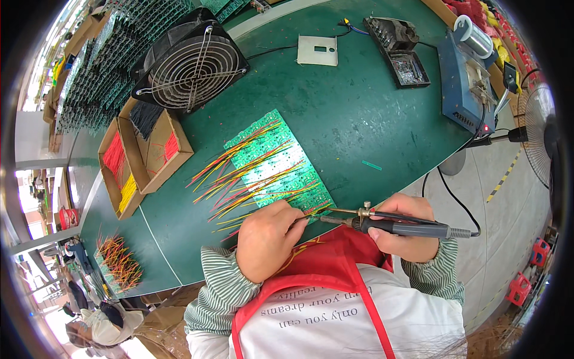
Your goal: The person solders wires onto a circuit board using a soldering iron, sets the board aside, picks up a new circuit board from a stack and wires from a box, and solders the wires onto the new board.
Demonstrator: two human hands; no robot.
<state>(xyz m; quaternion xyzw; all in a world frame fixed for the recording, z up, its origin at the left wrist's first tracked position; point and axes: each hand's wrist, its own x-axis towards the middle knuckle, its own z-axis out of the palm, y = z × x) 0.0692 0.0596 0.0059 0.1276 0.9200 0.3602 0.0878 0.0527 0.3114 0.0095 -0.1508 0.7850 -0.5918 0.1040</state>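
My right hand (pixel 406 230) grips a dark soldering iron (pixel 394 226) whose tip points left toward the near edge of a green circuit board panel (pixel 276 163). Red and yellow wires (pixel 230 179) stick out of the panel's left side. My left hand (pixel 266 238) rests at the panel's near corner, fingers curled, pinching what looks like a thin wire close to the iron's tip; the thing it holds is mostly hidden.
A black fan (pixel 191 63) stands at the far left of the green table (pixel 359 113). Cardboard boxes (pixel 140 158) hold red, yellow and black wires. A blue soldering station (pixel 463 78), a black tray (pixel 400 51) and a white plate (pixel 317 50) lie farther back. A floor fan (pixel 538 134) stands right.
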